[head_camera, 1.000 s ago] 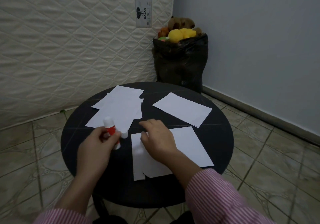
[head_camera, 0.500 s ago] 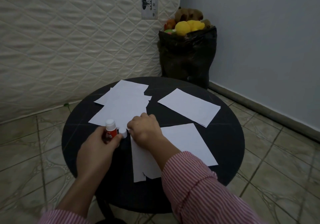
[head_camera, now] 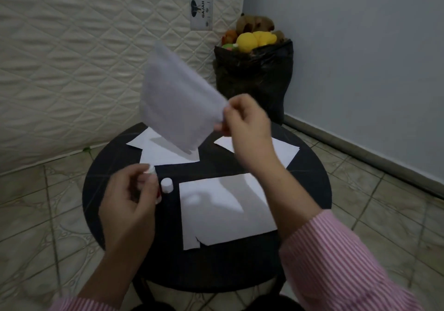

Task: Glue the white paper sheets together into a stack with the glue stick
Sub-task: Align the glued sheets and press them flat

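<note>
Right hand pinches a sheet above the table, left hand grips the glue stick. Cap's off beside it. Looks like most sheets aren't stacked yet.

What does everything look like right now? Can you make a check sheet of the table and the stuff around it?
Surface: round black table, on a tiled floor.
Job's things: one sheet lifted in the air, blurred; near sheets flat in front; left pile and far right sheet lying flat; glue stick; its cap standing on the table.
Clutter: nothing seen.
Hands: left hand grips the glue stick; right hand pinches the lifted sheet's edge.
Cables: nothing seen.
Surroundings: quilted mattress upright at the back; black bag of soft toys in the corner; grey wall.
</note>
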